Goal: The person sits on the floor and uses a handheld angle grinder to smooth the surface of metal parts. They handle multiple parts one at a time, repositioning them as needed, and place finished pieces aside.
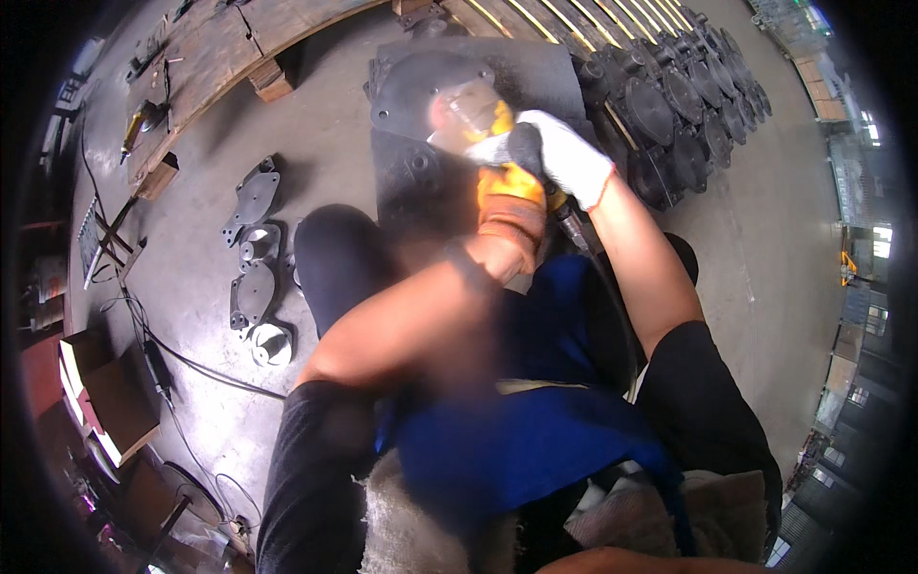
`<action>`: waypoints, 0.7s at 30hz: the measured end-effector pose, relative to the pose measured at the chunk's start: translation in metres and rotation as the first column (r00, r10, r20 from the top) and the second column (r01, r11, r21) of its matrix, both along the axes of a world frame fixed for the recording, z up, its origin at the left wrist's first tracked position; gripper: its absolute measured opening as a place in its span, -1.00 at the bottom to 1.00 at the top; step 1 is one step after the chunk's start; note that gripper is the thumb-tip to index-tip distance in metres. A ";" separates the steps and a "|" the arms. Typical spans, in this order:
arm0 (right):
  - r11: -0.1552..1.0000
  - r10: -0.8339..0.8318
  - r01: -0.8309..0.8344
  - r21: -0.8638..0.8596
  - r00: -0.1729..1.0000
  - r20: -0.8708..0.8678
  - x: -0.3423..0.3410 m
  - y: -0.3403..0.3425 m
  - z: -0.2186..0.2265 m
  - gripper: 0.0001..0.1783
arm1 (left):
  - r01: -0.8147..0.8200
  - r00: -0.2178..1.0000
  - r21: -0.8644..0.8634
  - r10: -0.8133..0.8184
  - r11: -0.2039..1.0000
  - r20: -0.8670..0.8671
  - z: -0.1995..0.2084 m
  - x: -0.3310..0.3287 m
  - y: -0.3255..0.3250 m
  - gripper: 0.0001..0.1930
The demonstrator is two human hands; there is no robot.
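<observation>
Matt dark metal plate [416, 91] sits beyond a white knitted-cloth glove [574, 158] and blue cloth apron [535, 445], with a wooden tabletop [215, 53] far left, smooth, shiny floor [206, 349] left.

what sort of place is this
Probably a metalworking workshop or factory: rows of similar dark metal parts stand at the upper right, more loose metal parts lie on the grey floor, and a yellow tool shows at the upper left.

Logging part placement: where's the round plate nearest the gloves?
Head view, upper centre: the round plate lies on the dark slab, up and left of the left hand.
</observation>
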State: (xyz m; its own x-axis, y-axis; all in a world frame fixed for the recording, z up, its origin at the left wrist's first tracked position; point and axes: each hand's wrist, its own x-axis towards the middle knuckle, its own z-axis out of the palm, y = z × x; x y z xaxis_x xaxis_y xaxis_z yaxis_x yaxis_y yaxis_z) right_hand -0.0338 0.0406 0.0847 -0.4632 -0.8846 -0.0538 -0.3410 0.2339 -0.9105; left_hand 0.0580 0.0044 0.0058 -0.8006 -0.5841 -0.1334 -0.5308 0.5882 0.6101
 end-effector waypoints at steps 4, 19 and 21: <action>1.000 0.019 -0.018 -0.012 0.987 0.158 -0.019 0.007 -0.052 -0.75 | 0.298 0.954 -0.349 -0.292 0.888 0.069 0.050 0.029 -0.007 -0.61; 0.995 -0.015 0.035 0.096 0.980 -0.196 -0.028 0.022 -0.041 -0.78 | 0.299 0.951 -0.305 -0.309 0.904 0.017 0.056 0.026 0.001 -0.59; 0.988 -0.045 0.061 0.145 0.993 -0.107 -0.026 0.026 -0.024 -0.74 | 0.180 0.977 -0.176 -0.196 0.968 -0.080 0.058 0.019 0.006 -0.67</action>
State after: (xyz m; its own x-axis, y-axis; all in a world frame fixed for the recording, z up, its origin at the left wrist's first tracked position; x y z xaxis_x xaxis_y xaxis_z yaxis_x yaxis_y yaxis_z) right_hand -0.0597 0.0665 0.0611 -0.5193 -0.8444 -0.1315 -0.4150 0.3836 -0.8250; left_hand 0.0772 0.0100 0.0643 -0.9025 -0.4292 0.0355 -0.3449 0.7696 0.5374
